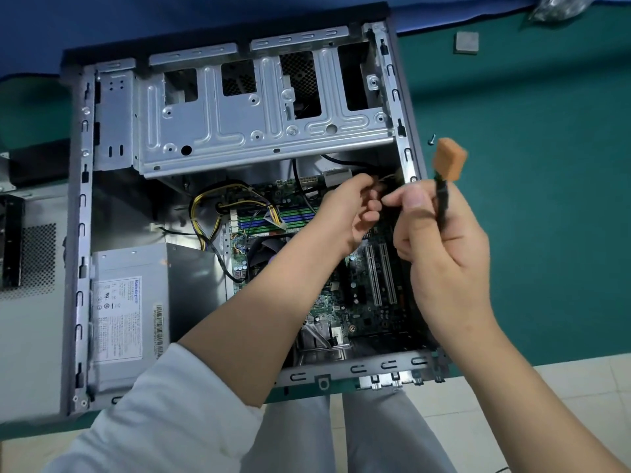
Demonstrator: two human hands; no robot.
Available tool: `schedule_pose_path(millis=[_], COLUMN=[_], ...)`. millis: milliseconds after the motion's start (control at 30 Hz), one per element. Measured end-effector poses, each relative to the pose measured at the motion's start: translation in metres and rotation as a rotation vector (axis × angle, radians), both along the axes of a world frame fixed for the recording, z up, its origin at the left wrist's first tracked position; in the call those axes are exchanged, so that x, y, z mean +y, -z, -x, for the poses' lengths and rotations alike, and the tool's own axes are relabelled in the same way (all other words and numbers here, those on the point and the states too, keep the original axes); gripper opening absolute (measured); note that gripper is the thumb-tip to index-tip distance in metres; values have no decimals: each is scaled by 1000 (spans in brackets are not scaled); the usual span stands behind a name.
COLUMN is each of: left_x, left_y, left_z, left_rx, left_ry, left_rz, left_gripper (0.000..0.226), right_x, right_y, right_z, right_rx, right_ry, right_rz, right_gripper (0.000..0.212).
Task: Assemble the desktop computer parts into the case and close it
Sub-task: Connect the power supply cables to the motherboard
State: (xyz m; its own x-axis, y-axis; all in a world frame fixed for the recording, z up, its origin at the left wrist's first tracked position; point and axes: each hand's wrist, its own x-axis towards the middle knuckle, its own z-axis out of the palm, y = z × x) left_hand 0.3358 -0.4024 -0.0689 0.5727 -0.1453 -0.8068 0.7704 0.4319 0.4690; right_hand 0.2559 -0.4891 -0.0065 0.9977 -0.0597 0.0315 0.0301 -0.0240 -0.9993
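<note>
Green table (532, 213), one case (76, 213), two hands (345, 213).

This looks like a computer repair or assembly workshop. An opened desktop case (239, 213) lies flat on a tabletop (546, 216) covered by a green mat, with a blue cloth (102, 25) along its far edge. A loose screw (432, 139), a small grey square part (466, 42), a crumpled plastic bag (560, 6) and a removed perforated metal panel (30, 278) lie around it, above a pale tiled floor (563, 387).
</note>
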Motion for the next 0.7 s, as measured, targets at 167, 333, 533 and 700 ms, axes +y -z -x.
schedule_pose_path(millis=[167, 333, 533, 700], left_x=[11, 82, 174, 183], left_y=[-22, -46, -71, -61], left_z=[5, 34, 68, 90], left_rx=[-142, -665, -910, -808], left_ry=[136, 571, 1064, 966], left_rz=[-129, -897, -1529, -1623], left_gripper=[20, 20, 20, 26], right_x=[-7, -10, 14, 47], right_y=[-6, -21, -50, -42], right_z=[-1, -24, -49, -30], right_rx=[8, 128, 471, 420], right_ry=[-188, -425, -1052, -1161], right_rz=[82, 253, 814, 1339], right_gripper=[34, 21, 31, 53])
